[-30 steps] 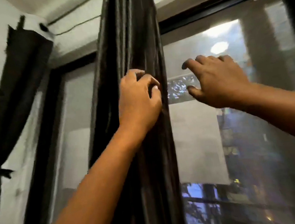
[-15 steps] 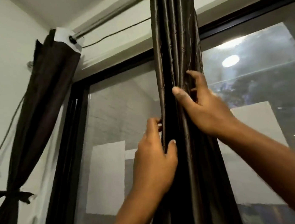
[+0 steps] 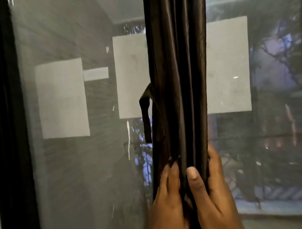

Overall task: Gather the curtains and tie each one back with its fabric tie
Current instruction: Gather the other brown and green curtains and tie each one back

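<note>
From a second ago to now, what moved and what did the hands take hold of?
Both hands slid down the curtain. The right hand, spread open in the air a second ago, now grips the gathered folds beside the left hand. The view dropped from the rail. Unchanged: the curtain stays bunched, and its fabric tie hangs loose, not yet wrapped.

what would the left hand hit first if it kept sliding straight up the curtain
Probably the fabric tie dangling off the curtain at its left edge, just above the left hand. Depth is unclear, so the hand might pass in front of it.
</note>
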